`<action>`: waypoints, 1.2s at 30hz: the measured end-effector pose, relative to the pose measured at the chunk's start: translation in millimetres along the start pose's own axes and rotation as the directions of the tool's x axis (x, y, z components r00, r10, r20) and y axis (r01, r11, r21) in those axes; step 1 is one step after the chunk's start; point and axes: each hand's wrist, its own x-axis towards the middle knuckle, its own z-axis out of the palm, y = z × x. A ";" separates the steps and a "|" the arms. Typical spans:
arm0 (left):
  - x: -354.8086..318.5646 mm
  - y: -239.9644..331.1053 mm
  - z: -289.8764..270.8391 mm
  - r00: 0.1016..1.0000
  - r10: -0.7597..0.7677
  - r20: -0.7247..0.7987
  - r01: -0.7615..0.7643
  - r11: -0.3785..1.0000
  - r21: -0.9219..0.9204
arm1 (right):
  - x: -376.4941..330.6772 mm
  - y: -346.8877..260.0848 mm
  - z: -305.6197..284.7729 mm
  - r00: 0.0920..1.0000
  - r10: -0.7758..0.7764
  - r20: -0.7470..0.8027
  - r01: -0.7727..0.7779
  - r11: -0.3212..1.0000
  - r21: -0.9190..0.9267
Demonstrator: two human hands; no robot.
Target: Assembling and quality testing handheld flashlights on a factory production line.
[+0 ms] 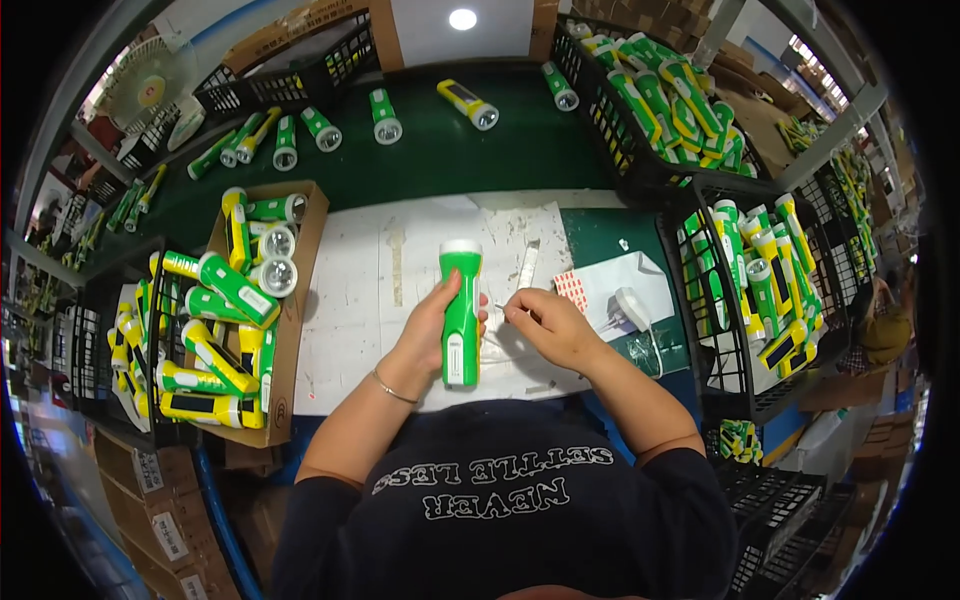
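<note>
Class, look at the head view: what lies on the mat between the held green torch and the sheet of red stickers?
The right hand, pinching something small beside the torch, and a pale strip lie before the stickers.

Green-and-white torch [461, 315], white paper sheet [350, 300]

A dark green table [500, 150] stretched across the room, with a white sheet [350, 300] covering its near part. Black wire crates [640, 165] flanked it to the right, cardboard boxes [160, 500] stood on the floor at left, and 1 round ceiling light [462, 19] shone overhead beside a fan [145, 85].
</note>
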 end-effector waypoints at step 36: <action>-28.1 5.2 3.3 0.967 0.249 0.053 -0.228 0.755 0.615 | 22.8 1.9 7.2 0.987 0.102 -0.123 -0.074 0.974 0.216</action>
